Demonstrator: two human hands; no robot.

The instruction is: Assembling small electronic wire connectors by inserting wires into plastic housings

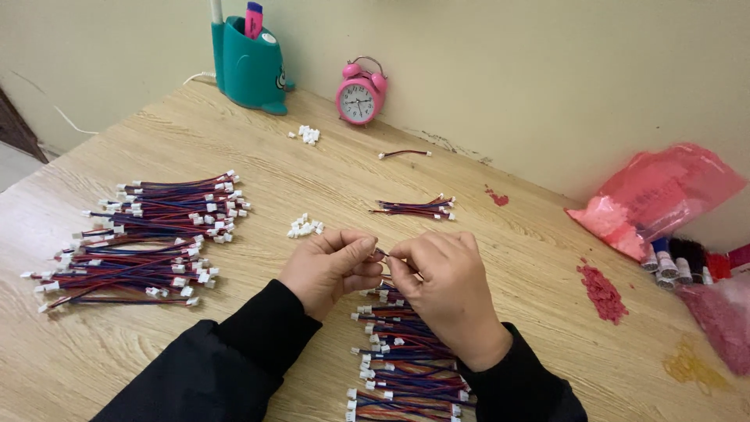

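Wire lead (383, 255), thin and red-blue, sits pinched between both hands just above the near middle of the bench (258, 172); the left hand (332, 270) closes its grip on one end with thumb and forefinger, and the right hand (445, 285) closes its grip on the other end, knuckles almost touching. Both sleeves are black. Directly under the hands, running toward the near edge, lies a row of red-blue leads with white plugs (406, 367). Just beyond the left hand is a small heap of loose white plugs (305, 227); a second such heap (308, 134) lies farther off. A large pile of finished leads (144, 238) spreads at the left. A small bundle of leads (414, 208) lies beyond the hands, and a single lead (405, 153) farther still. Against the far wall stand a teal pen holder (248, 69) and a round pink alarm clock (360, 91). At the right, a crumpled pink plastic bag (656, 195) leans on the wall, with thread spools (680, 262) just below it and red crumbs (601, 291) scattered nearby
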